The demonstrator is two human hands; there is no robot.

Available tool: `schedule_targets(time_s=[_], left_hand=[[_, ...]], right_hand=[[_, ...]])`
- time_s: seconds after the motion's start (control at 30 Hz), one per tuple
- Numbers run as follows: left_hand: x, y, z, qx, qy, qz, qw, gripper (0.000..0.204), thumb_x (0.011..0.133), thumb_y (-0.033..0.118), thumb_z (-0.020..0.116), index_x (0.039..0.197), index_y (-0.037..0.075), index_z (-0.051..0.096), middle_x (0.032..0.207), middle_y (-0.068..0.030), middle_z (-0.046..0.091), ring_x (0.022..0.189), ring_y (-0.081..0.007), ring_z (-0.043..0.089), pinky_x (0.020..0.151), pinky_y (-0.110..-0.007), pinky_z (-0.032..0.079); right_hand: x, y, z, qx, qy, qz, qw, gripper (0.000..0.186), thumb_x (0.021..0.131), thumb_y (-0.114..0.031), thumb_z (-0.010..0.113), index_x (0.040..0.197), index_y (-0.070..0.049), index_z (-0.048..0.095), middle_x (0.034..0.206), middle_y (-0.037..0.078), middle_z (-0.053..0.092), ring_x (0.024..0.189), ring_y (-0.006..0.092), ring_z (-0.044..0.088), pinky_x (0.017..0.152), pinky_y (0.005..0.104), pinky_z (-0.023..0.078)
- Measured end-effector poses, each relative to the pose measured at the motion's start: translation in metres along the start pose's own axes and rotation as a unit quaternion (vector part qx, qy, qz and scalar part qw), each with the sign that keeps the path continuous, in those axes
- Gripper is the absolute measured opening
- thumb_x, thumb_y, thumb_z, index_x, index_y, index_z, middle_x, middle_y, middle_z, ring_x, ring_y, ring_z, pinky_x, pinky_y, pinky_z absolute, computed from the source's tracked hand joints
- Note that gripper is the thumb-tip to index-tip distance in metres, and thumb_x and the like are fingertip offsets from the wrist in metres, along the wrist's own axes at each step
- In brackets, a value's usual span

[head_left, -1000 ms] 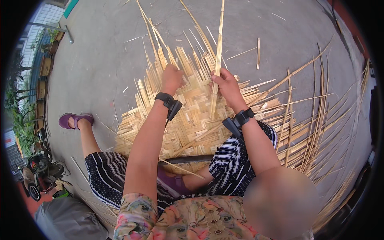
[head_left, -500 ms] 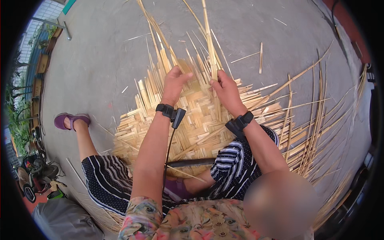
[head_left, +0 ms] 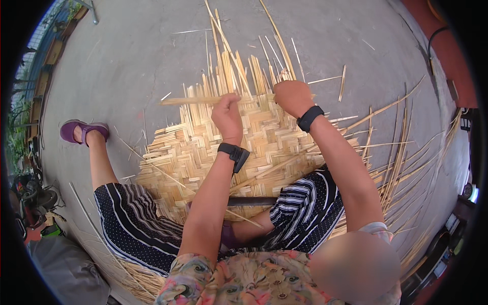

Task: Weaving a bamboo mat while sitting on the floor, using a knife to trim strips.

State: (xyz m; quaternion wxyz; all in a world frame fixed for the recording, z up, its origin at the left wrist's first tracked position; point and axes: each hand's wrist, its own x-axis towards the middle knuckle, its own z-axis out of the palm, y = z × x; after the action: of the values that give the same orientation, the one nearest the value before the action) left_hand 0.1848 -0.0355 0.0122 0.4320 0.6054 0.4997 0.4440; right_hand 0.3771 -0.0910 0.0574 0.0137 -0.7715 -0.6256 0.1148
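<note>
A woven bamboo mat (head_left: 203,168) lies on the ground between my legs, its unwoven strip ends (head_left: 223,71) fanning out at the far edge. Across that edge runs a flat pale bamboo strip (head_left: 190,101), nearly level from left to right. My left hand (head_left: 227,119) pinches it near its middle, thumb and fingers together. Knuckles up, my right hand (head_left: 294,96) is closed at the strip's right part, beside some upright strip ends; its fingertips are hidden. A dark flat bar (head_left: 250,202) rests across the mat's near part.
Long loose bamboo strips (head_left: 394,157) spread over the ground at the right. More thin strips (head_left: 134,279) lie at the lower left, near a grey bag (head_left: 68,274). My outstretched foot wears a purple shoe (head_left: 84,132). Planters (head_left: 53,48) line the far left.
The flat strip now lies crosswise between my hands. My right hand has let go of the long upright strips and turned knuckles up. My left hand has moved slightly right and nearer.
</note>
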Motion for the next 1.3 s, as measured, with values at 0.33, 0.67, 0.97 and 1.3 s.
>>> schedule_targets(time_s=[0.33,0.67,0.97,1.3], left_hand=[[-0.024,0.052,-0.017,0.040,-0.282,-0.183,0.941,0.034,0.092,0.002,0.059,0.127,0.002,0.062,0.096,-0.0083,0.069,0.086,-0.0157,0.067,0.072,-0.028,0.055],[0.018,0.065,0.039,0.066,-0.468,0.016,0.881,0.015,0.081,0.009,0.077,0.093,0.000,0.074,0.082,-0.0041,0.061,0.077,-0.0152,0.059,0.072,-0.028,0.046],[0.008,0.055,0.056,0.035,-0.279,-0.097,0.955,0.018,0.082,0.017,0.077,0.082,-0.001,0.073,0.067,-0.0018,0.064,0.061,-0.0080,0.058,0.058,-0.023,0.044],[0.037,0.038,0.064,0.145,-0.421,-0.056,0.894,0.019,0.081,0.010,0.074,0.094,-0.005,0.072,0.078,-0.0074,0.070,0.072,-0.0111,0.064,0.066,-0.026,0.050]], right_hand=[[-0.015,0.063,-0.060,0.074,-0.118,0.036,0.990,0.014,0.079,-0.018,0.067,0.085,-0.006,0.071,0.088,0.015,0.071,0.088,0.0361,0.068,0.073,0.0467,0.053],[-0.011,0.109,-0.020,0.359,-0.019,0.180,0.916,0.058,0.088,-0.053,0.068,0.105,0.002,0.067,0.099,0.017,0.068,0.088,0.0270,0.066,0.078,0.0417,0.052],[0.012,0.065,-0.007,0.667,-0.127,0.130,0.722,0.039,0.078,-0.015,0.079,0.112,-0.003,0.064,0.096,0.003,0.066,0.084,0.0133,0.061,0.078,0.0297,0.052],[-0.021,0.035,-0.009,0.542,0.024,0.049,0.838,0.041,0.087,-0.019,0.073,0.120,0.001,0.062,0.099,0.007,0.071,0.090,0.0154,0.064,0.084,0.0313,0.051]])
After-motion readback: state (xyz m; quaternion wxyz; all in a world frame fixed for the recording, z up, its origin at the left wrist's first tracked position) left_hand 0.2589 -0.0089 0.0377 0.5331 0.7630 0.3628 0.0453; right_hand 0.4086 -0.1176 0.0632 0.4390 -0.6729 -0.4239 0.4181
